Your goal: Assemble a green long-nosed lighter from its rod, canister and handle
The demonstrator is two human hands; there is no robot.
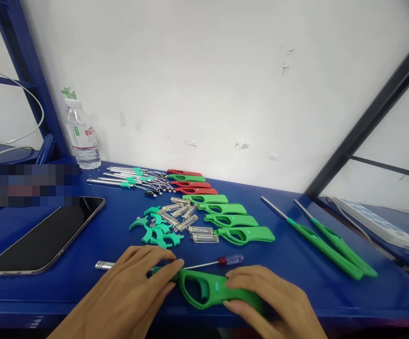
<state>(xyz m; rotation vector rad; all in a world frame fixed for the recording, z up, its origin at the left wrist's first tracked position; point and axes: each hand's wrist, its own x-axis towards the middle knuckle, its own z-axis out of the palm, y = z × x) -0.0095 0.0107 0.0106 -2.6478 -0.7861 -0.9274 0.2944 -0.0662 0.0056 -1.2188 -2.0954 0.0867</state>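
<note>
A green long-neck lighter (215, 286) lies at the table's front edge, between my two hands. My left hand (144, 278) grips its neck end, fingers closed around where the metal tube joins the body. The tube's silver tip (103, 265) pokes out to the left of that hand. On the handle end, my right hand (264, 296) pinches the body with thumb and fingers. A teal trigger (203, 288) shows inside the lighter's loop. Just behind it lies a small screwdriver (231, 260) with a clear purple and red handle.
Behind are teal triggers (160, 230), clear fuel tanks (179, 212), green and red lighter shells (231, 220), and metal tubes with wires (130, 179). Two lighters (326, 245) lie right. A phone (45, 235) and water bottle (82, 136) stand left; a power strip (377, 221) is far right.
</note>
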